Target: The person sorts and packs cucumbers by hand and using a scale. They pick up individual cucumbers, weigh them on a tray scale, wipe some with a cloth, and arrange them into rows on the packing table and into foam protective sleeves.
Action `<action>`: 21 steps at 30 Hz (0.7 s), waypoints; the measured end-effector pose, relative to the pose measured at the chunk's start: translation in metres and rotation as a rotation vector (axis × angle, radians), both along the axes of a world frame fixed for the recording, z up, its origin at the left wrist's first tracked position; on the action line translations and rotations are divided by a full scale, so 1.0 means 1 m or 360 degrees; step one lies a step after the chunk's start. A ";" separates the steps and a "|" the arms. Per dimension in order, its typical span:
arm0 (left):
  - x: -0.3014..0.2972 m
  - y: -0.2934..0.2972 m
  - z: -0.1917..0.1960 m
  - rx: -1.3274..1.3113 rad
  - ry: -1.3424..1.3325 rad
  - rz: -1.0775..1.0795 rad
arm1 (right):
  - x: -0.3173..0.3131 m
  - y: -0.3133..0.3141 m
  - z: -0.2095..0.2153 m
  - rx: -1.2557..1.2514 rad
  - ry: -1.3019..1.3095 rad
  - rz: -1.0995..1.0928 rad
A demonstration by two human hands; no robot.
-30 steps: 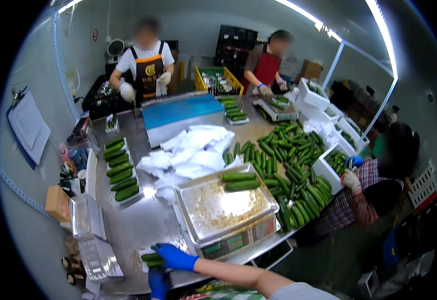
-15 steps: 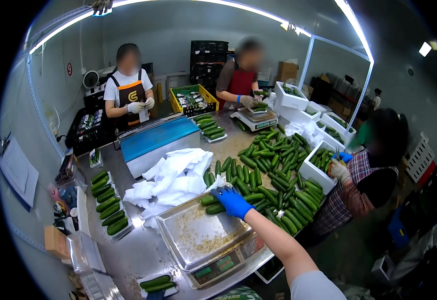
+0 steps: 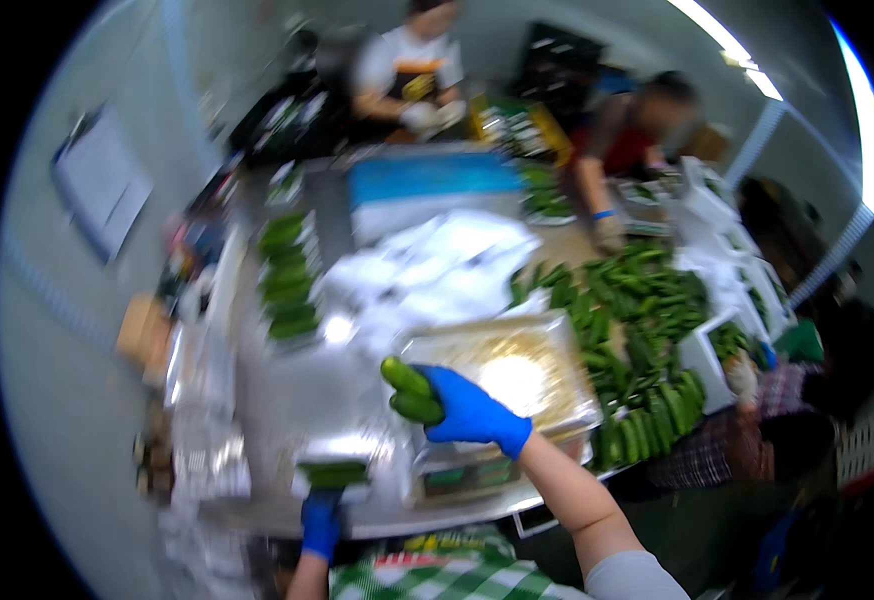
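My right hand (image 3: 472, 408), in a blue glove, grips two cucumbers (image 3: 412, 392) above the table, left of the scale. They stick out from the fingers toward the left. The scale's metal pan (image 3: 447, 345) lies just beyond and beside that hand, with wet residue on it. My left hand (image 3: 321, 525), also blue-gloved, is at the near edge of a white tray (image 3: 357, 492) at the table's front. Cucumbers (image 3: 333, 472) lie on that tray. The left fingers are dark and smeared, so their hold is unclear.
Several cucumber-filled trays (image 3: 287, 280) line the table's left. White cloth-like sheets (image 3: 437, 265) are heaped beyond the scale, before a blue-topped box (image 3: 437, 180). Loose cucumbers (image 3: 647, 300) pile at right, beside white foam boxes (image 3: 707, 350). Three co-workers (image 3: 412, 75) stand around the table.
My right hand has lifted cucumbers from the scale pan's far edge and carried them left toward me. The head view has turned left and down, bringing my left hand into view.
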State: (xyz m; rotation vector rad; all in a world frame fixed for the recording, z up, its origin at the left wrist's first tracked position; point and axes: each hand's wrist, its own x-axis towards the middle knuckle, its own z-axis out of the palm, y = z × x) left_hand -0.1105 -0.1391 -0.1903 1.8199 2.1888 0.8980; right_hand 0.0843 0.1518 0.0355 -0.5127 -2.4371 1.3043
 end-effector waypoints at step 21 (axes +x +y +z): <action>-0.003 -0.018 0.008 -0.0188 -0.0177 0.0083 | -0.128 -0.138 -0.177 0.0527 -0.0717 0.0375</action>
